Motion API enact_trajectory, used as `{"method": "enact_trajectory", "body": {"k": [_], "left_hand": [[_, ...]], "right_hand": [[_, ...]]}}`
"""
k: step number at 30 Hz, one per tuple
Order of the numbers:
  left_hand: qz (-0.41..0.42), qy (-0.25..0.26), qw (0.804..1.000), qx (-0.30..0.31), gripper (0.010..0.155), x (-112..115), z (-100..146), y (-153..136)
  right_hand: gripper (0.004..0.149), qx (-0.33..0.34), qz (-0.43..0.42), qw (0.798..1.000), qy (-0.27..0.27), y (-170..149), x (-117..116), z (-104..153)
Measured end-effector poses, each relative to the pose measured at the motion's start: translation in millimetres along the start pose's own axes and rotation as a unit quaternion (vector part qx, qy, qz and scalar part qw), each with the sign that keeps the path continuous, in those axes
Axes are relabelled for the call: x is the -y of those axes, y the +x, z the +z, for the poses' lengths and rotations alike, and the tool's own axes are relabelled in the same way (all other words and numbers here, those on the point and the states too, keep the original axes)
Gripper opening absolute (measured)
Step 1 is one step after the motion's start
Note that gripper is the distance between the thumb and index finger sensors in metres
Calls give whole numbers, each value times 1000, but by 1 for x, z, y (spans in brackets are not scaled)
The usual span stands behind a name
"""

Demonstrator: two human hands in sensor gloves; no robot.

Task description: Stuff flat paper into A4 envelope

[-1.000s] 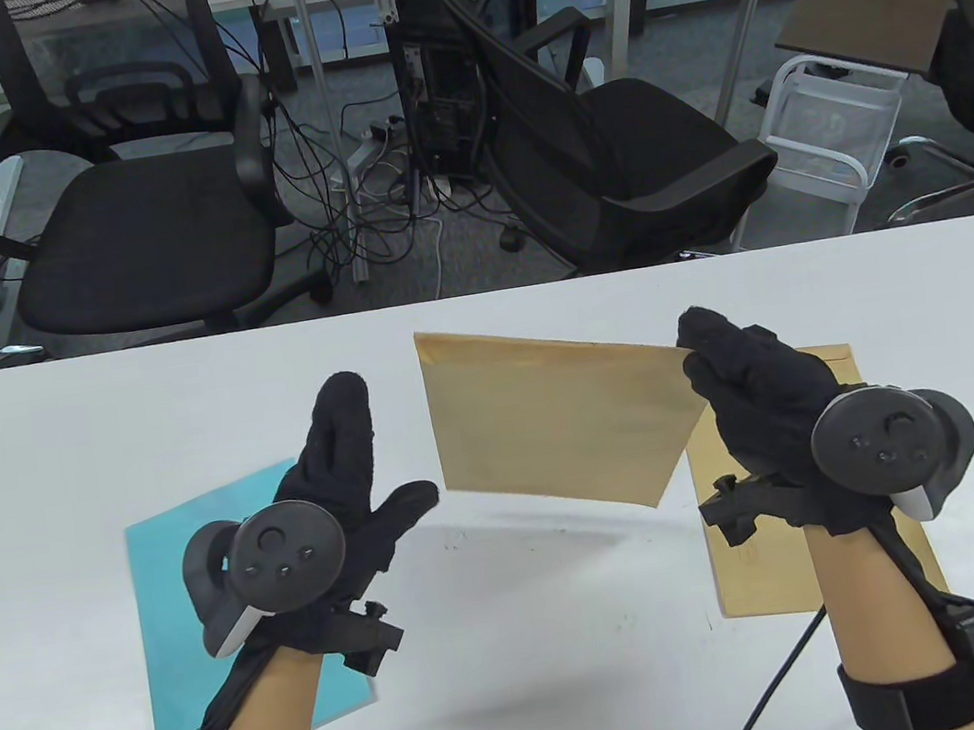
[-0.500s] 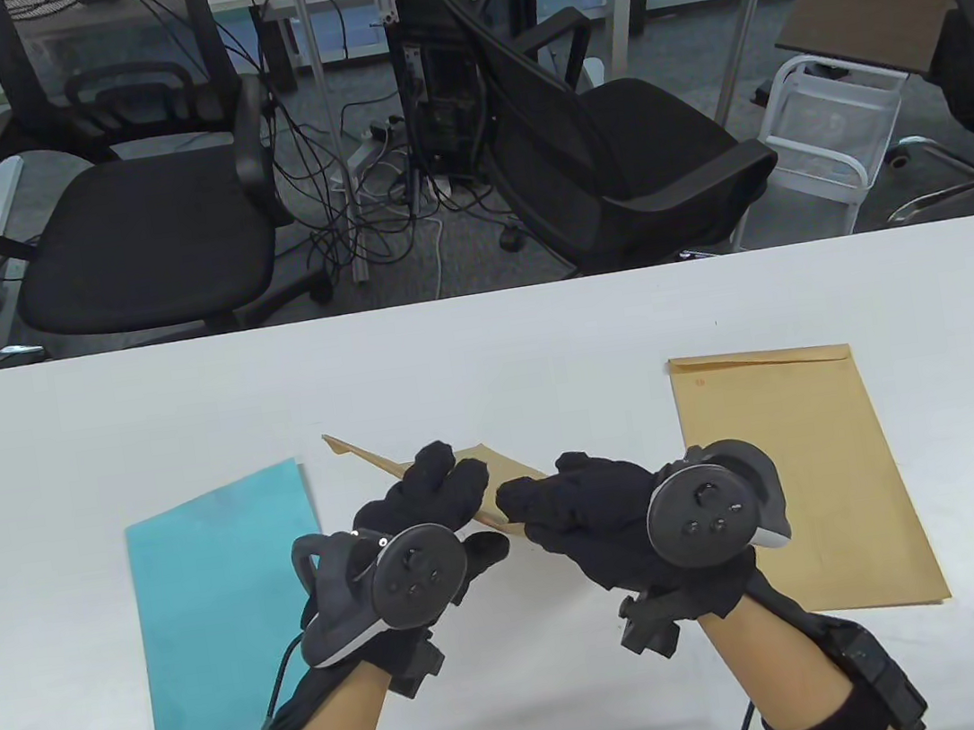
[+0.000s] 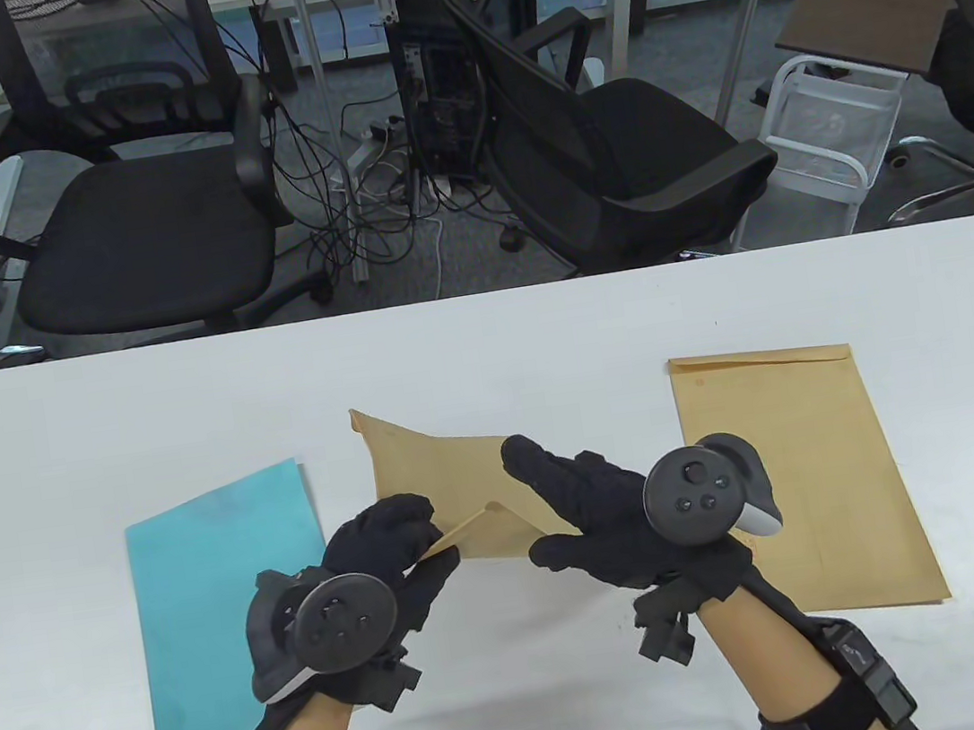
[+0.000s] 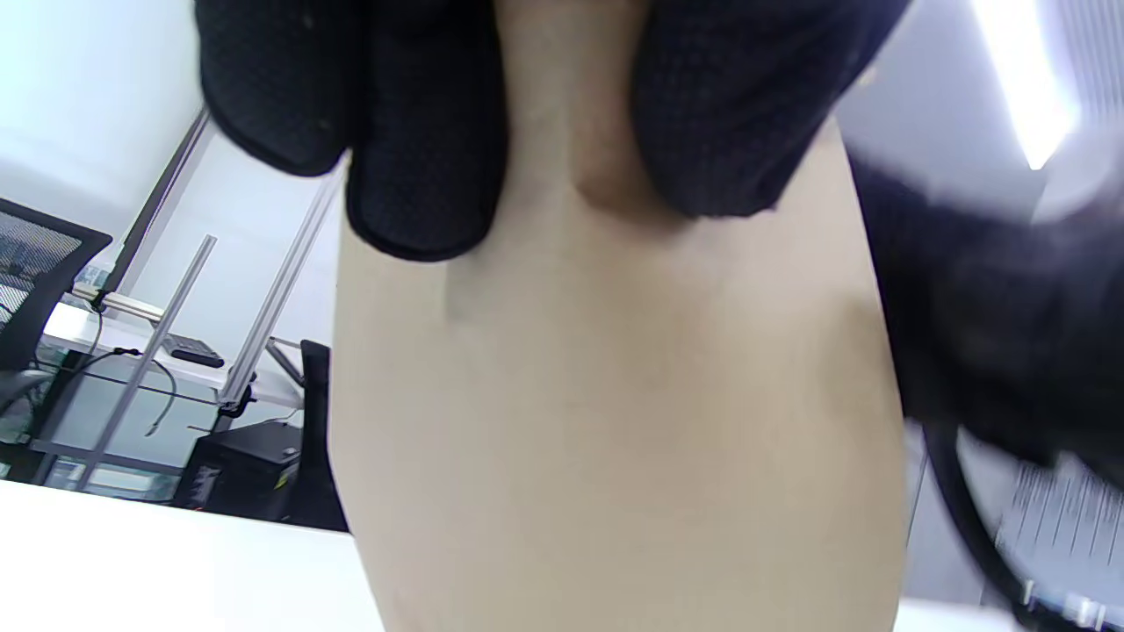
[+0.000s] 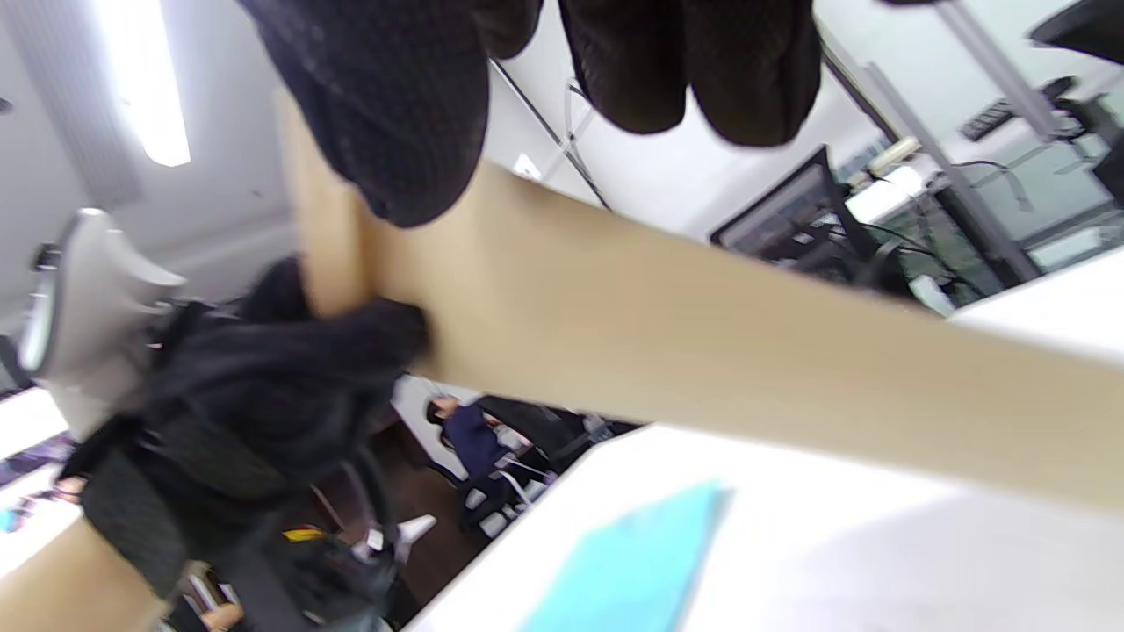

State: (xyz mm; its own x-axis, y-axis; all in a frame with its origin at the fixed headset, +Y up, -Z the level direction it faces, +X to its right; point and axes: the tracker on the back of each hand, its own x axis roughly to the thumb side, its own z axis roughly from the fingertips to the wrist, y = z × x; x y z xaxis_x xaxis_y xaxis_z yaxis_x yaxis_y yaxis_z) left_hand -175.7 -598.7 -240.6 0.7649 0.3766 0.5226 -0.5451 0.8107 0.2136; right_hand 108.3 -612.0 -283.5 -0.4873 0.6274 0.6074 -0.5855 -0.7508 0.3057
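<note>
A brown A4 envelope (image 3: 440,480) is held above the table between both hands. My left hand (image 3: 428,538) pinches its near edge, where a thin layer lifts away; in the left wrist view its fingers (image 4: 421,149) grip the brown paper (image 4: 615,395). My right hand (image 3: 532,503) holds the envelope's right side, fingers stretched over the top and the thumb at the near edge; the right wrist view shows the thumb (image 5: 395,132) pressed on the envelope (image 5: 667,351). The flat teal paper (image 3: 220,593) lies on the table to the left, also seen in the right wrist view (image 5: 641,562).
A second brown envelope (image 3: 806,474) lies flat on the white table (image 3: 538,340) at the right. Black office chairs (image 3: 141,223), cables and a computer tower stand beyond the far edge.
The envelope came down from the right hand's high hold to the near middle. The left hand, open a second ago, now pinches its near edge. The envelope has turned flatter.
</note>
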Motion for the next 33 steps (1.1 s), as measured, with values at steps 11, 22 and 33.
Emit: {"method": "enact_trajectory", "body": {"k": [11,22,33], "left_hand": [[72,16,996,-43,49,13,18,-32],[18,-77,992,-96,94,45,59,-54],[7,-111,987,-117,93,72,90,-61]], "right_hand": [[53,-19,135,991,-8,-9,-14,-5],[54,-71,232,966,-90,-37,-16,-26],[56,-189,308,932,29,-87,-90,-64]]}}
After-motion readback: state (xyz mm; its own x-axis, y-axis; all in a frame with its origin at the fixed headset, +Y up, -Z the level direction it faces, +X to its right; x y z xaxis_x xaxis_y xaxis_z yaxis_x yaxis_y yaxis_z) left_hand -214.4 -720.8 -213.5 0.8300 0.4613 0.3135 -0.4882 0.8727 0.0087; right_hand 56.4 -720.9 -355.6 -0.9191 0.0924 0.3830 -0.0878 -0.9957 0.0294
